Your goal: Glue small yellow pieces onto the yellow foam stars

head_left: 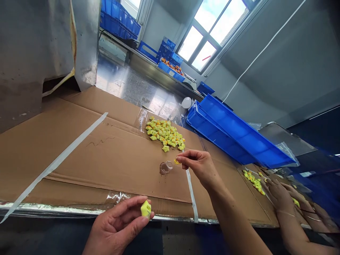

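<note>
My left hand point(119, 223) is low at the near edge of the table, thumb and fingers pinched on a small yellow-green plastic piece point(146, 209). My right hand point(200, 166) reaches out over the cardboard sheet point(79, 156), its fingertips pinched on a tiny yellow-orange piece point(176, 162). Just left of those fingertips a small clear cup point(166, 166) lies on the cardboard. A pile of several yellow-green pieces point(164, 134) lies farther out, beyond my right hand.
Stacked blue plastic trays point(233, 134) lie tilted at the right of the cardboard. Another person's hands point(281, 196) work at a smaller pile of yellow pieces point(253, 180) on the right. White tape strips point(58, 161) cross the cardboard. Blue crates stand along the far bench.
</note>
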A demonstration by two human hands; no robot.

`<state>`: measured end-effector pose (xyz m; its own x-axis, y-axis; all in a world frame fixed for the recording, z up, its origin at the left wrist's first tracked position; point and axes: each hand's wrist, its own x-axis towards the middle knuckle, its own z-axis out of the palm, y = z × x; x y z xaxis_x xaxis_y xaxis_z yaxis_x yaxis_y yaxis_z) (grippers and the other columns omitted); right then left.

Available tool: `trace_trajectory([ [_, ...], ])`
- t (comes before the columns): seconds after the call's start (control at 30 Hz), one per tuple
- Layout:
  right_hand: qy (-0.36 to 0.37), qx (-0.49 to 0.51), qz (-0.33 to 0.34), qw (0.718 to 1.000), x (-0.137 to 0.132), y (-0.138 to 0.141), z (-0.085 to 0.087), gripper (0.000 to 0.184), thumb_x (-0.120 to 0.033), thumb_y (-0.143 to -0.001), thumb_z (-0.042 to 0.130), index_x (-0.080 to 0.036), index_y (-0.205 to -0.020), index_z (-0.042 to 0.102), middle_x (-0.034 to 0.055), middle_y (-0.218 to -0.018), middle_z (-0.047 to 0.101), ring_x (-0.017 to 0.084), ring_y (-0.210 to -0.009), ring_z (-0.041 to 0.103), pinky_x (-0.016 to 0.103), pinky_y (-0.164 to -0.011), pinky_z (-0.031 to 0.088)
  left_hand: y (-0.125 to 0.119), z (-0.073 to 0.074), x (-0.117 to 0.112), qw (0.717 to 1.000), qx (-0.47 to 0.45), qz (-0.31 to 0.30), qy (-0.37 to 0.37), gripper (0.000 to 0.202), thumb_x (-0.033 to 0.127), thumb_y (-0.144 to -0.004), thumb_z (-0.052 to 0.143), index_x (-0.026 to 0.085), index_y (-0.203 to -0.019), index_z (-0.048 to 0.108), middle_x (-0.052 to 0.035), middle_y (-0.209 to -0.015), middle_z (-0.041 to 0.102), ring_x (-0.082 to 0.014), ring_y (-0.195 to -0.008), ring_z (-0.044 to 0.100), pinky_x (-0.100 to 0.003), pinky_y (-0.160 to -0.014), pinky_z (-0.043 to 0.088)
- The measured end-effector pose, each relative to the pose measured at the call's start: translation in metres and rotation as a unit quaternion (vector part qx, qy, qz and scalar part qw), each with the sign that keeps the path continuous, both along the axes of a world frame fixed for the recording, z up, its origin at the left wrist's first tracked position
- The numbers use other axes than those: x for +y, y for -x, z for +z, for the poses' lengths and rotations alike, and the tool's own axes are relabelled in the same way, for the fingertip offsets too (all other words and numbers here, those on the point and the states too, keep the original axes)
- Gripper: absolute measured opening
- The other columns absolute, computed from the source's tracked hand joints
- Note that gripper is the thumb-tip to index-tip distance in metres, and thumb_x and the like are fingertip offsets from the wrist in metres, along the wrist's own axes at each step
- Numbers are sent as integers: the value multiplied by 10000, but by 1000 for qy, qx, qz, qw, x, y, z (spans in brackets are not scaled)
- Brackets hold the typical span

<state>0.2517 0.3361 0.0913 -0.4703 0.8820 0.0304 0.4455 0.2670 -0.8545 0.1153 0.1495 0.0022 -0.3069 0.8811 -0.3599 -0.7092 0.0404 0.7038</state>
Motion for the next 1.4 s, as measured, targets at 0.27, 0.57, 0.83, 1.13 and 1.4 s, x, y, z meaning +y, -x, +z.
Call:
trace_trajectory([
  [0.27, 14, 22, -6, 1000, 2, -2, -3, 232, -362, -657, 795, -143, -686, 723, 10, -549, 601, 127, -500, 495, 247, -493, 417, -5, 1, 3, 998, -62, 3, -6, 316, 267, -485, 878, 202, -774, 768, -49, -787, 791, -215, -708, 736, -202, -686, 572],
  [0.57, 24, 82, 26, 996, -25, -4, 17, 110, -272, -733, 793, -179, -732, 734, -8, -573, 620, 100, -524, 515, 203, -524, 416, -22, 6, 22, 982, -180, -34, -51, 307, 196, -493, 885, 181, -776, 766, -92, -874, 790, -247, -743, 740, -220, -570, 584],
  [0.83, 120, 191, 65, 972, -73, 0, 16, 46, -190, -754, 790, -193, -761, 744, -10, -655, 627, 67, -515, 554, 135, -489, 448, -22, 2, 26, 975, -199, -40, -94, 312, 172, -466, 895, 208, -746, 761, -54, -834, 792, -230, -732, 738, -218, -600, 577],
  [1.13, 181, 189, 51, 964, -90, 0, 9, 89, -205, -713, 828, -167, -724, 749, -14, -647, 622, 85, -517, 624, 119, -515, 529, -28, -1, 24, 970, -188, -40, -148, 314, 144, -472, 891, 199, -749, 752, -66, -771, 780, -209, -693, 724, -224, -597, 541],
  [1.4, 174, 169, 49, 969, -91, -1, 5, 96, -208, -728, 822, -156, -755, 746, -7, -693, 613, 123, -553, 659, 151, -527, 560, -29, 1, 26, 968, -187, -37, -162, 301, 115, -491, 878, 194, -748, 744, -55, -755, 775, -200, -689, 720, -209, -585, 526],
])
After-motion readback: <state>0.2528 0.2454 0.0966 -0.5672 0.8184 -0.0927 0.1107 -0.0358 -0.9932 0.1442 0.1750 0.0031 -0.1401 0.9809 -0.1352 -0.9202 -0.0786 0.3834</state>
